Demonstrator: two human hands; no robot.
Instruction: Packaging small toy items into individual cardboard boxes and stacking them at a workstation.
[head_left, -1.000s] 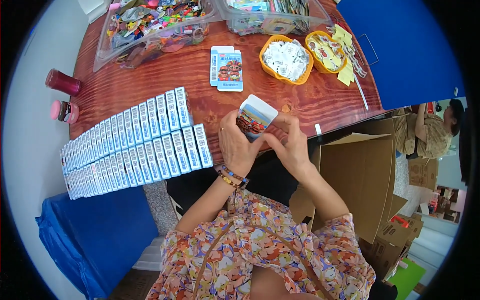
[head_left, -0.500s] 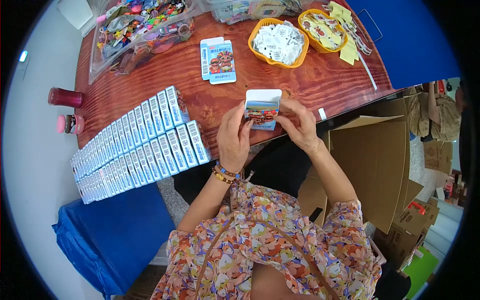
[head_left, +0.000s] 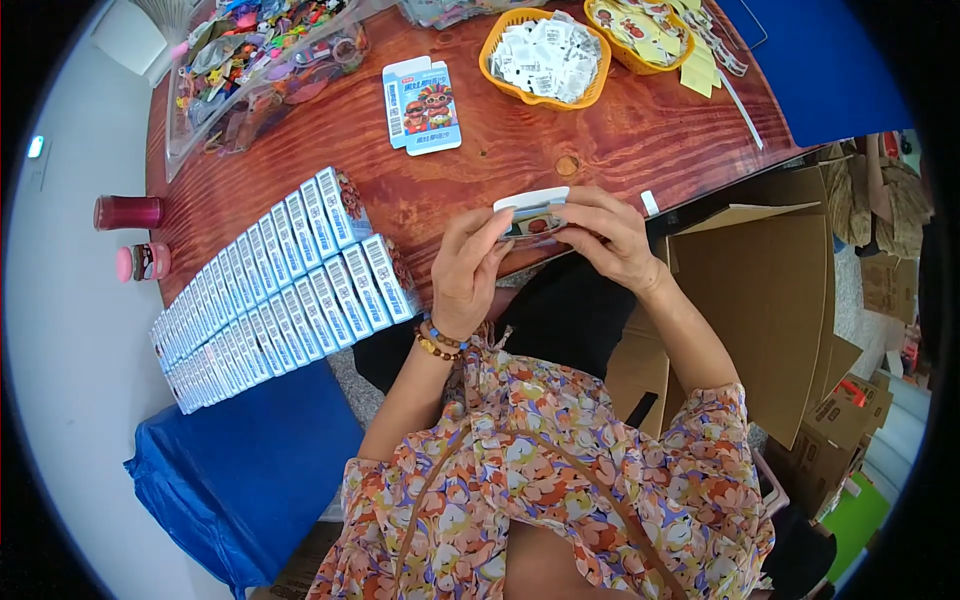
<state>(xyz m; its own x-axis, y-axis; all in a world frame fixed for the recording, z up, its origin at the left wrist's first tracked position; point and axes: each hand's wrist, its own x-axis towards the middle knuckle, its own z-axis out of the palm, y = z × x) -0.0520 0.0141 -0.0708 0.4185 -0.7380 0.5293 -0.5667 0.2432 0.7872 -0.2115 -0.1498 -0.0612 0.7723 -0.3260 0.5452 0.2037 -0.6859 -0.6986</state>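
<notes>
Red-brown wooden table [head_left: 640,130], cardboard boxes [head_left: 770,300]

From the flat blue card [head_left: 422,105] I see bare wood toward the table edge, wide enough to pass a hand. Left of the card, two rows of packed boxes [head_left: 290,275] block the way; beyond it, an orange basket [head_left: 546,58] stands.
</notes>
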